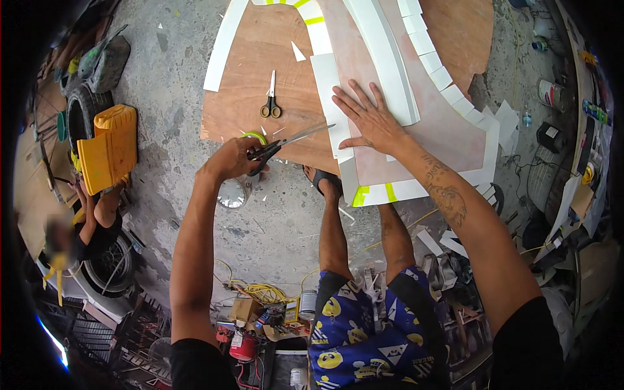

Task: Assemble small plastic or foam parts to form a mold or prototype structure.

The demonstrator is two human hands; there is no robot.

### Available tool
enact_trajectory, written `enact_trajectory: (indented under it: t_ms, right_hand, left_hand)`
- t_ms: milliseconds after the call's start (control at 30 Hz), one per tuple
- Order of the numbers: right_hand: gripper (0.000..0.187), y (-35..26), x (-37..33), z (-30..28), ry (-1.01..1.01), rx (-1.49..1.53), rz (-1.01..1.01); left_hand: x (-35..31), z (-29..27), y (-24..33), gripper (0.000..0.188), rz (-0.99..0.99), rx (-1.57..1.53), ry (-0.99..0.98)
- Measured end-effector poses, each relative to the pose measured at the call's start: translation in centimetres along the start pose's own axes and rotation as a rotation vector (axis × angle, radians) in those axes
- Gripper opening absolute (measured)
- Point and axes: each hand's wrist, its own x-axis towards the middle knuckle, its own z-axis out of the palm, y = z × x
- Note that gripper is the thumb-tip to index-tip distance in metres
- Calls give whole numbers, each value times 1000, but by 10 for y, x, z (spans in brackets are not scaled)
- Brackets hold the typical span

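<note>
My left hand [235, 158] is closed around the black handles of a pair of scissors [266, 154]. Their long blades point right, and the tips reach the edge of a white strip [327, 84]. My right hand [375, 123] lies flat with spread fingers across that strip and the pinkish panel [452, 140] beside it. White pieces [437, 77] and some bright yellow-green tape [390, 192] border the panel. A green tape roll [255, 137] shows just behind my left hand. Smaller black-handled scissors [272, 107] rest on the brown plywood [260, 39], apart from both hands.
A round clear-topped container [232, 194] stands on the concrete floor below my left hand. Yellow cord [263, 292] and a red canister [243, 346] lie nearer me. At the left, another person [91, 221] sits by a yellow plastic container [110, 149] and tyres [84, 117].
</note>
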Motion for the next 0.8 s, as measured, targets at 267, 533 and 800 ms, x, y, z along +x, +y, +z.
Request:
enact_trajectory:
  t_ms: [267,533,800]
  right_hand:
    - [119,-1,0,1,-23,64,15]
    - [119,-1,0,0,-34,59,28]
    - [118,-1,1,2,-31,58,22]
  left_hand:
    - [32,-12,0,27,-1,42,-84]
    - [35,-11,10,26,89,91,-62]
    - [35,-11,1,21,80,-67,-115]
